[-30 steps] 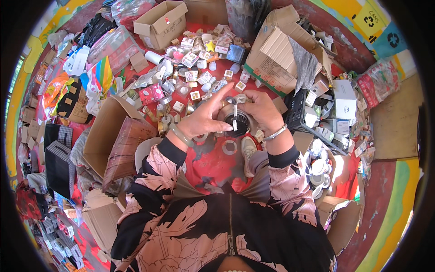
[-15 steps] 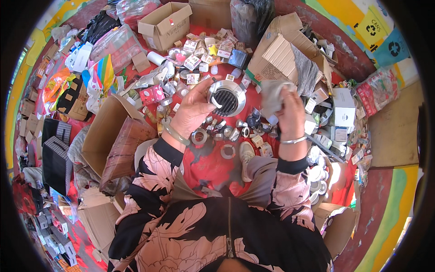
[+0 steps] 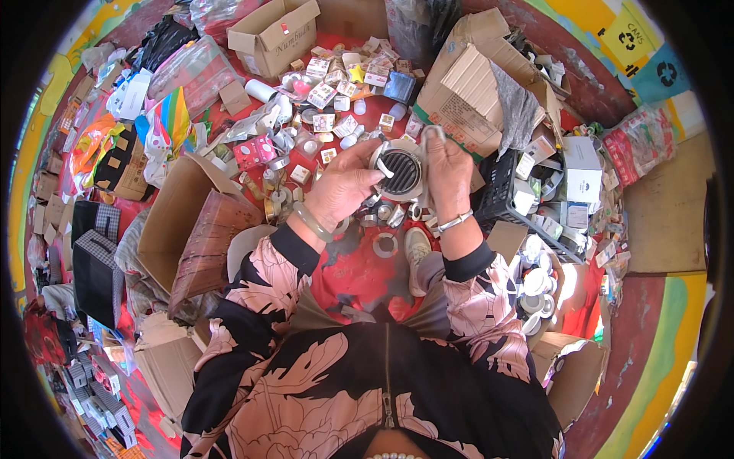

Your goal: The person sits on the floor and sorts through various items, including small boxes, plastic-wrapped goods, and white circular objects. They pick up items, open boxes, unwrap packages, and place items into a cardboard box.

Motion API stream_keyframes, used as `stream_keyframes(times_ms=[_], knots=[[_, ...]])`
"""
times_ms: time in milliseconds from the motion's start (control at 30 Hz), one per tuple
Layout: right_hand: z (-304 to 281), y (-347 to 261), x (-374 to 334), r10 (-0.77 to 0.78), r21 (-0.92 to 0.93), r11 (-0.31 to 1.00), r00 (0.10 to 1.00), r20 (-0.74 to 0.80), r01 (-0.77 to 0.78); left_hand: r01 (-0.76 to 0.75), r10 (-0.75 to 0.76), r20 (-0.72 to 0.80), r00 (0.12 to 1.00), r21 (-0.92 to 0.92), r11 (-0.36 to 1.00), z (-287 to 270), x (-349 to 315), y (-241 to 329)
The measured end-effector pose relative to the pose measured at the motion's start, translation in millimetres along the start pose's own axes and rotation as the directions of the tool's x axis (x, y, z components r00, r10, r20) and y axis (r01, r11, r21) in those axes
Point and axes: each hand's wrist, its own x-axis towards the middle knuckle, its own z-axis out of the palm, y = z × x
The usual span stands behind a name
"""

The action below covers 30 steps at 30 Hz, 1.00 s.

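A round silver fixture with a dark ribbed centre, like a downlight, is gripped at its left rim by my left hand, the thumb over a white curved piece on it. My right hand is closed on a pale grey cloth, held against or very near the fixture's right rim. How much of the cloth lies under my fingers is hidden. Beneath my hands, on the red floor, lie several small metal rings and cups, and a loose ring lies nearer to me.
An open cardboard box stands to my left. To the right are a black plastic crate with small boxes and a heap of white round parts. Small cartons are piled ahead, before another cardboard box.
My right hand has brought the cloth leftward from beside the fixture to its right rim. The left hand has shifted slightly right with the fixture.
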Motion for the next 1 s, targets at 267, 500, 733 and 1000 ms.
stream_keyframes(times_ms=[267, 500, 733, 1000], knots=[[-36, -26, 19, 0.108, 0.632, 0.767, 0.993, 0.039, -0.108, -0.051, 0.032, -0.201, 0.979, -0.09, 0.995, 1, 3, 8], [38, -9, -34, -0.498, -0.084, 0.835, 0.811, 0.306, 0.544, -0.03, 0.002, -0.242, 0.97, -0.111, 0.993, 1, 4, -1], [34, -10, -28, -0.648, -0.049, 0.664, 0.607, 0.46, 0.746, -0.141, 0.037, -0.422, 0.906, -0.219, 0.965, -4, 3, 10], [5, 1, 1, -0.412, -0.149, 0.891, 0.901, 0.133, 0.429, -0.307, 0.185, -0.444, 0.877, -0.221, 0.926, -19, 7, 32]])
